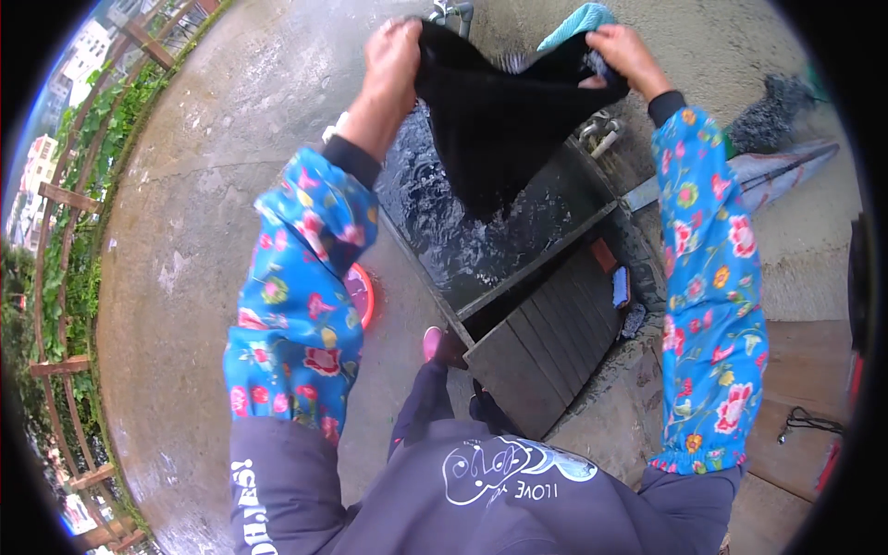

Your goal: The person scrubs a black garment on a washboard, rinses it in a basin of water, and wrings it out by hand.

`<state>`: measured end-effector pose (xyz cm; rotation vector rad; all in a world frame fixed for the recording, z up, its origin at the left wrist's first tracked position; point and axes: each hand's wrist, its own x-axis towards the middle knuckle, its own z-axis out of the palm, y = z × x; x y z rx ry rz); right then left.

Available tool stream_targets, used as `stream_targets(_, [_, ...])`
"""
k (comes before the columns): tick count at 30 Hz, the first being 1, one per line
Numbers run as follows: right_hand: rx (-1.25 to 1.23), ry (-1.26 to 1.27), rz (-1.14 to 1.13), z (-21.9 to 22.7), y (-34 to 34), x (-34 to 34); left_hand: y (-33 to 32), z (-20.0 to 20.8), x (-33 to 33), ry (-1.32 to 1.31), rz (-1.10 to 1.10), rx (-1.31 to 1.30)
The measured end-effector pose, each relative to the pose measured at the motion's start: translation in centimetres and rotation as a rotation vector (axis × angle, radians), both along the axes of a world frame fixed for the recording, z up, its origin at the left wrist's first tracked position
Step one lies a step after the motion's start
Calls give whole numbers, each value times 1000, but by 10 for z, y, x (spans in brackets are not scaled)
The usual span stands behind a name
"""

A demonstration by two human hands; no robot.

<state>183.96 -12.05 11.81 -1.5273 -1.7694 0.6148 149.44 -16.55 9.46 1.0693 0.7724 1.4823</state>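
Observation:
A wet black cloth [504,120] hangs spread between my two raised hands; what kind of garment it is, I cannot tell. My left hand [393,60] grips its upper left corner, fingers closed. At the upper right corner, my right hand [629,57] pinches the fabric. The cloth's lower end dangles over a stone basin [546,264] of dark, rippling water [435,217], and whether it touches the surface is unclear. Blue floral sleeve covers reach up both my forearms.
A ribbed washing slab [546,347] adjoins the basin, with a blue scrubbing brush [621,287] at its right edge. Taps [603,134] stand beyond. A red-rimmed basin [366,296] sits on the concrete at left. Teal cloth [575,25] lies behind my right hand. A wooden fence [69,365] borders the left.

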Motion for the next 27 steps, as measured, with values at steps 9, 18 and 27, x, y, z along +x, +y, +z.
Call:
stream_targets(9, [574,-107,78,268,-46,-29,-41,226,-28,636,124,1100])
stream_targets(18, [439,-318,79,24,-6,-78,7,11,-82,548,162,-272])
stream_targets(27, [6,-117,-310,-302,-76,-88,-44,-273,-28,787,294,-465])
